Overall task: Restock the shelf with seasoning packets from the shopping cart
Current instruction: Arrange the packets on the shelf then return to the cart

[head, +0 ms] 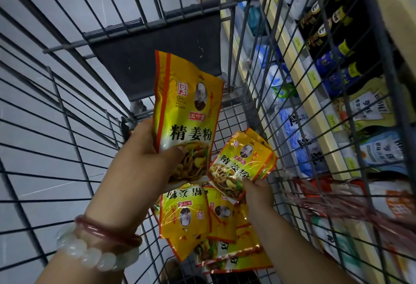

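Both hands are reaching down into the wire shopping cart (67, 94), where yellow seasoning packets are lying. The left hand (144, 155) is holding an upright stack of packets (188, 115) by its lower edge, with the thumb pressing across the front over the printed food picture and the fingers curling behind (a second packet's edge is showing at the top left of the stack, so it is more than one). The right hand (256, 191), lower and further right, is pinching a smaller tilted bundle of packets (240, 164) at its bottom corner, thumb on the front face; the remaining fingers are hidden behind the packets. The two held bundles are sitting just beside each other, their lower corners nearly touching. Beneath them, a loose pile of packets (202, 218) is resting on the cart floor, several lying upside down and overlapping. On the left wrist, a red bangle (105, 227) and a white bead bracelet (90, 254) are sitting side by side. Through the cart's right wall, the store shelf (315, 108) is showing, with dark bottles (326, 27) on its upper tier and white and blue bags (295, 130) lower down.
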